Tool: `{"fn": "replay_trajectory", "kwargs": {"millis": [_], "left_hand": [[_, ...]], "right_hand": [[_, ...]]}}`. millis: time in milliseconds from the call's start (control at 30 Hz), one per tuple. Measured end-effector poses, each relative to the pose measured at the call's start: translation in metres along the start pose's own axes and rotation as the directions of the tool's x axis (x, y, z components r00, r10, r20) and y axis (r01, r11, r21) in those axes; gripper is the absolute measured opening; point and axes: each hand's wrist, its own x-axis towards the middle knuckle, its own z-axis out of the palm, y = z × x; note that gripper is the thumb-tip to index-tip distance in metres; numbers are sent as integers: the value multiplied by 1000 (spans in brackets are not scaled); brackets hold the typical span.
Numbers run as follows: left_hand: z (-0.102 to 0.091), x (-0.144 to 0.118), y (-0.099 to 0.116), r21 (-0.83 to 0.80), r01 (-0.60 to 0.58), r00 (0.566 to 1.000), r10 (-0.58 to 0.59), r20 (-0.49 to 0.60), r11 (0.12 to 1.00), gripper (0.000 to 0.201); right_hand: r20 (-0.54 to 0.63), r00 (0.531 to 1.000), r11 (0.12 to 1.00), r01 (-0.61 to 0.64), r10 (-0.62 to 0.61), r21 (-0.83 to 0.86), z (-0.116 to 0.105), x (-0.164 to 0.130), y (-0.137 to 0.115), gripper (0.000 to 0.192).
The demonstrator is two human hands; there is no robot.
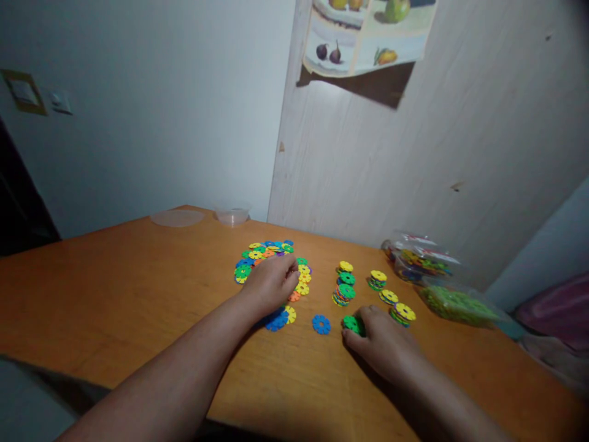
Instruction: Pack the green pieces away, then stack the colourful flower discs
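Over a loose heap of colourful plastic snowflake discs (256,253) is my left hand (272,282), its fingers curled in; whatever they may hold is hidden. My right hand (380,337) grips a green snowflake disc (352,325) at the near end of a row of small stacks. Between the hands a single blue disc (321,325) lies flat. Blue and yellow discs (277,320) lie partly behind my left wrist. Beyond my right hand stand a green-topped stack (345,292) and several yellow-topped stacks (402,312).
Clear plastic packs of coloured pieces (421,261) and a pack of green pieces (455,302) lie at the table's right. A clear bowl (232,213) and a round clear lid (177,218) sit at the back edge against the wall. A fruit picture (368,37) hangs above.
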Motion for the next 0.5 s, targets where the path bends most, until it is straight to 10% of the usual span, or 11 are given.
{"fn": "replay_trajectory", "kwargs": {"millis": [500], "left_hand": [[17,-13,15,-40,-188,949,192,252,981,17]], "right_hand": [[-12,984,983,-179,179,-48,4,27,37,44]]}}
